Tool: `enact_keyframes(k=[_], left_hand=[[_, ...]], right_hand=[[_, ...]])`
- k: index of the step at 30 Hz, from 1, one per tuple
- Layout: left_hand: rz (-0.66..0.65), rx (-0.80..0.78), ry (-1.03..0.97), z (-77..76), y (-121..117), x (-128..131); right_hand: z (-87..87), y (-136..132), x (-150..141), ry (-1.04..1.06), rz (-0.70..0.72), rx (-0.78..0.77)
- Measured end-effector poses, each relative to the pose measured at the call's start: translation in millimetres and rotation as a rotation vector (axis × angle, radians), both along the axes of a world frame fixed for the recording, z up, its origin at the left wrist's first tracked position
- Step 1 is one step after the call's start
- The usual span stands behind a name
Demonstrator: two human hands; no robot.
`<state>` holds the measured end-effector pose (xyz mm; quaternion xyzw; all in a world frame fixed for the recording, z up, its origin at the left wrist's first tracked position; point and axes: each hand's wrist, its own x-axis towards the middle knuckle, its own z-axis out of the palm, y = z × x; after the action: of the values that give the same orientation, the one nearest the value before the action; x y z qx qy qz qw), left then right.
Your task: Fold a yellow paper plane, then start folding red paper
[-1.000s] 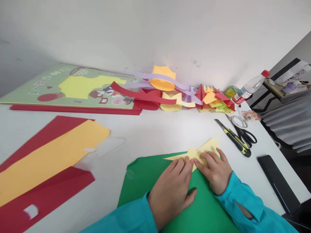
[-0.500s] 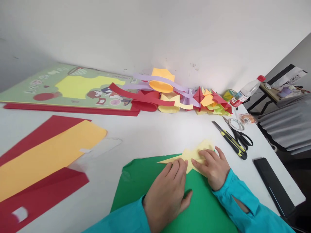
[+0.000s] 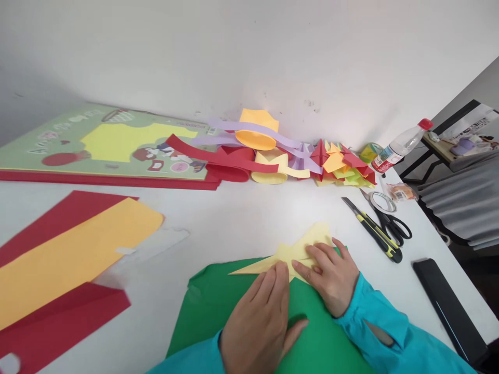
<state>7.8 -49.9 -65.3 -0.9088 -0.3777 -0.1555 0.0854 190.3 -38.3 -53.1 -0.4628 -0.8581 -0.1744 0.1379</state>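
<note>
A pale yellow folded paper (image 3: pixel 317 235), with a long narrow point to the left, lies across the far edge of a green sheet (image 3: pixel 312 327). My left hand (image 3: pixel 261 317) presses its outstretched fingertips on the middle of the folded paper, thumb held apart above the green sheet. My right hand (image 3: pixel 331 275) grips the right part of the folded paper between bent fingers and thumb. Part of the paper is hidden under both hands.
At left lie red paper (image 3: pixel 97 311) and an orange strip (image 3: pixel 78 254). Paper crowns (image 3: pixel 268 174) and folded paper pieces (image 3: pixel 339 163) line the wall beside a green board (image 3: pixel 58 135). At right are a utility knife (image 3: pixel 376 234), scissors (image 3: pixel 393 226), tape (image 3: pixel 383 201), a bottle (image 3: pixel 403 145) and a black phone-like slab (image 3: pixel 448 309).
Both hands and the folded paper have shifted slightly left and nearer to me, and the left point looks longer. The whole view has also moved a little.
</note>
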Motion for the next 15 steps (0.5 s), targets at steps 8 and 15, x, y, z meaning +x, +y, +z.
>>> enact_keyframes(k=[8, 15], left_hand=[[-0.026, -0.004, 0.025, 0.9, 2.1, -1.6], [-0.015, -0.02, 0.029, 3.5, 1.9, 0.0]], right_hand=[[1.0, -3.0, -3.6, 0.003, -0.013, -0.011], [2.2, -7.5, -3.4, 0.028, -0.094, -0.023]])
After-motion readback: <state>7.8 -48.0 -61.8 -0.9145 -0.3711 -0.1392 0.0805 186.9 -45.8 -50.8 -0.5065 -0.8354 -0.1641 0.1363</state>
